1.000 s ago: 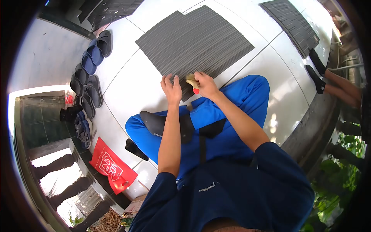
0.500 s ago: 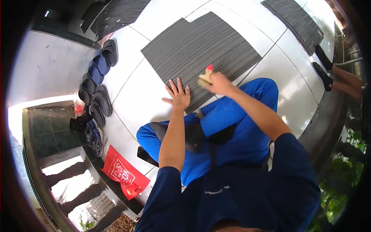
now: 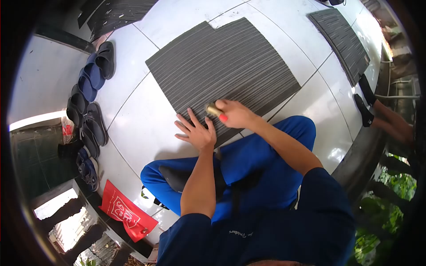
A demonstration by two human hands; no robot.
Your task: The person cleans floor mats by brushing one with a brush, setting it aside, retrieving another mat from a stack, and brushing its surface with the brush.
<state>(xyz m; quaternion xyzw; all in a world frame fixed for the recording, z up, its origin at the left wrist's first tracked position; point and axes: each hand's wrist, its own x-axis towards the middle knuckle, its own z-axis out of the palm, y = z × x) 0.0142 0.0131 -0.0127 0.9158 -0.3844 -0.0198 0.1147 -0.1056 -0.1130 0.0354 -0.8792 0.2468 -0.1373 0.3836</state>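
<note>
A grey, ribbed sheet [image 3: 226, 66] with a notch cut in its far edge lies flat on the tiles before my crossed legs. My left hand [image 3: 199, 135] rests with spread fingers at the sheet's near left edge, partly on the tile. Close by, over the near part of the sheet, my right hand [image 3: 237, 114] is closed around a small brush [image 3: 214, 110] with a tan body and a red end. The brush is blurred, and whether it touches the sheet I cannot tell.
Several sandals [image 3: 92, 77] line the left side near a red bag [image 3: 126, 213]. Another ribbed grey piece [image 3: 341, 44] lies at the far right, beside a person's dark-socked feet [image 3: 364, 111]. Dark sheets [image 3: 117, 17] are at the far left.
My right hand has moved nearer my left hand, and the brush has turned so its red end points toward me. The left fingers stay spread. The whole view has shifted slightly.
</note>
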